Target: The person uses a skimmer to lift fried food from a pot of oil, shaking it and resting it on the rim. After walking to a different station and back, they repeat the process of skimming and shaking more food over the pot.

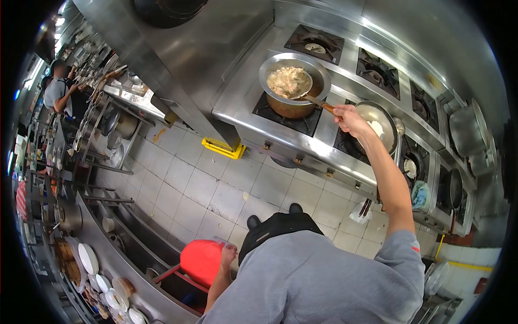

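My right hand (350,119) is closed around the wooden handle of a skimmer (322,103). The skimmer's round metal bowl carries a heap of pale, chunky food (287,81) and sits over the wide metal pot (270,99), within its rim. Brown liquid shows at the pot's right side. Just beyond my right hand, a pan (386,116) with a white lump inside rests on the range. My left hand (229,254) hangs low with curled fingers, beside a red container (200,263); what it grips, if anything, is hidden.
The steel range (237,110) has several burners, including one behind the pot (314,46). A blue cloth (420,194) lies on its front edge. Stacked white plates (88,259) stand at lower left. Another person (59,92) works far left. Pale tiles (237,178) cover the floor.
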